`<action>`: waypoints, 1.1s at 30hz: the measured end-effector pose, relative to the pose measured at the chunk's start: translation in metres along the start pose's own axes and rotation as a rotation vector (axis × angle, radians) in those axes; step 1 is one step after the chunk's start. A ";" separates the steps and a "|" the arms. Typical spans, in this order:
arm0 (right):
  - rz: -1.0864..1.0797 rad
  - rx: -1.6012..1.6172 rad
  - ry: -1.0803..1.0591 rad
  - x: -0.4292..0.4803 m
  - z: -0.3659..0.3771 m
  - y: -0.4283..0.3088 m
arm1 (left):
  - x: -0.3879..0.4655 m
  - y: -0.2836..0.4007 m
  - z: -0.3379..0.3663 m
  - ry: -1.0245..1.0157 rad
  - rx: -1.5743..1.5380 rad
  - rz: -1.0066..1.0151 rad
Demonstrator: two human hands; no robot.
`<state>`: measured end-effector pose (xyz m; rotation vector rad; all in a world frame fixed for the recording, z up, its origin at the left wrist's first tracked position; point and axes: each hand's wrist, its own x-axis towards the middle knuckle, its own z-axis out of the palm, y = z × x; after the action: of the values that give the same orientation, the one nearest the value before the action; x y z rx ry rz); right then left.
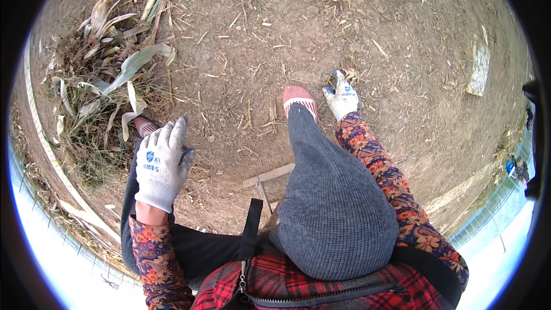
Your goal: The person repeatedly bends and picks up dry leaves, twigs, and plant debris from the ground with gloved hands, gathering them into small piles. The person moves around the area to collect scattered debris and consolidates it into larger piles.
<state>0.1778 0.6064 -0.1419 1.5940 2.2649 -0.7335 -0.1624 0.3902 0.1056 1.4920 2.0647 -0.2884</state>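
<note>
My left hand (162,161) wears a white knit glove with grey-coated fingers and bears printed writing. It is over my bent left leg, back upward, fingers extended and thumb apart; nothing shows in it. My right hand (343,98), in a matching soiled glove, reaches low to the dirt ground beyond my right foot. Its thumb and forefinger are spread, near a small tuft of dry husk scraps (352,72). The other fingers are hidden beneath the hand, so whether they hold something cannot be told. A heap of dry corn husks and leaves (129,69) lies just beyond my left foot.
A wooden stick frame (270,175) shows between my legs. To the right lies a pale flat board (478,69). A long light strip (36,116) edges the ground at left. Straw bits litter the dirt (241,60). A wire fence (484,213) and a distant person (521,170) appear at right.
</note>
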 end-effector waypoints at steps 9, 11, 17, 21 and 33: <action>0.153 0.062 0.138 -0.002 0.009 0.035 | -0.001 -0.001 0.001 0.021 0.000 0.012; 0.275 0.290 0.141 0.001 0.007 0.056 | -0.001 -0.001 0.001 0.017 -0.007 0.007; 0.502 0.506 0.344 0.018 -0.019 0.088 | -0.001 -0.001 0.000 0.033 -0.011 0.020; 0.403 0.160 0.194 0.015 -0.036 0.077 | -0.001 0.000 0.002 0.009 -0.009 0.015; 0.128 -0.080 0.254 0.057 -0.024 0.081 | 0.003 0.003 0.000 -0.031 -0.007 0.006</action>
<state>0.2341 0.6864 -0.1698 1.8640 2.3003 -0.4239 -0.1606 0.3935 0.1046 1.4799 2.0352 -0.2998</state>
